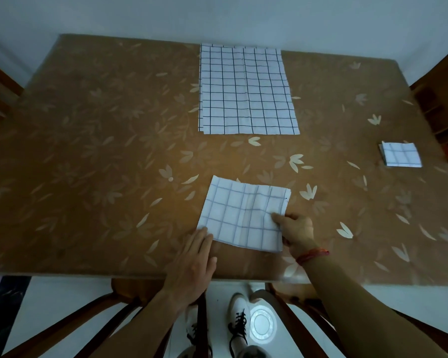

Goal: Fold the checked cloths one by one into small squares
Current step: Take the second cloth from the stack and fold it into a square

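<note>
Mid-fold, lower centre: left hand (195, 257) lies flat at the cloth (241, 215) corner, right hand (298, 232) grip pinches its right edge. I reckon it folds across next.

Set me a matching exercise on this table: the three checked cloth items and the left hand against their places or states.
1. large flat white checked cloths
2. small stack of folded checked squares
3. half-folded checked cloth
4. left hand

A. flat, beside a cloth's near corner
B. brown table's right edge
C. pinched by right hand
D. far middle

Pairs: 1-D, 2-B, 3-C, 4-A
</note>
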